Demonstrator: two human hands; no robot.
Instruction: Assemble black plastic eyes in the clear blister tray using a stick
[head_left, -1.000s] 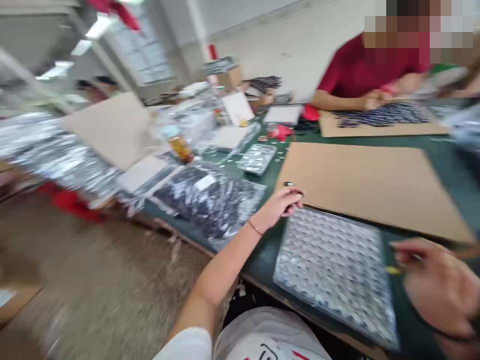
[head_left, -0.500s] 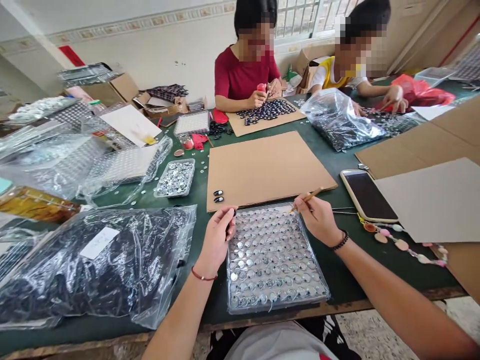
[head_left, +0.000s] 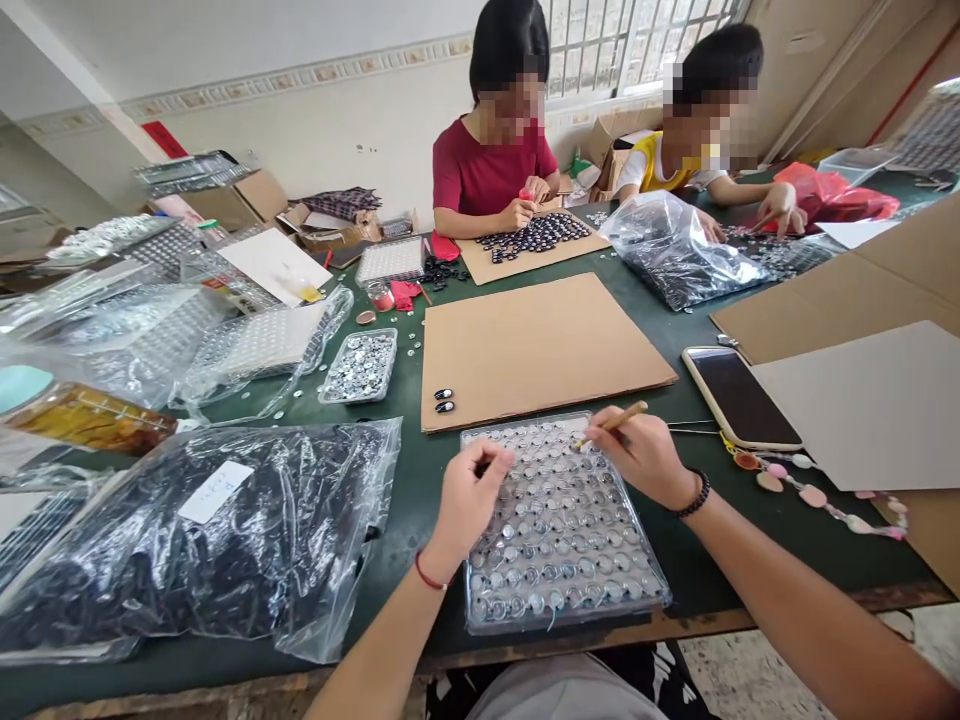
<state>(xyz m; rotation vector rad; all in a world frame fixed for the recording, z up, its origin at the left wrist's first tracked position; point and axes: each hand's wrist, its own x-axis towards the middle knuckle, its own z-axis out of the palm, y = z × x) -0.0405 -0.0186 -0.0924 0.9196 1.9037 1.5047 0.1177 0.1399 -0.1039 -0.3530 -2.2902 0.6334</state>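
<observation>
In front of me a clear plastic tray (head_left: 562,610) holds rows of small round shiny pieces. My left hand (head_left: 472,495) is over the tray's left side, thumb and fingers pinched together; a dark spot shows between them, too small to name. My right hand (head_left: 641,455) grips a thin wooden stick (head_left: 616,420) like a pen, its tip down at the tray's upper right part. Beyond the tray lies a brown cardboard sheet (head_left: 547,345), with two small black oval pieces (head_left: 444,400) near its left corner.
At left lie a plastic bag of dark items (head_left: 285,540), a box of small silvery pieces (head_left: 361,365) and a bottle (head_left: 97,415). On the right are a phone (head_left: 739,398), a bead string (head_left: 814,495) and cardboard (head_left: 855,290). Two people (head_left: 487,165) work across the table.
My left hand has moved right and down from the tray's far left corner to over its left rows. My right hand stays near the same tray spot with the stick. The view has shifted slightly.
</observation>
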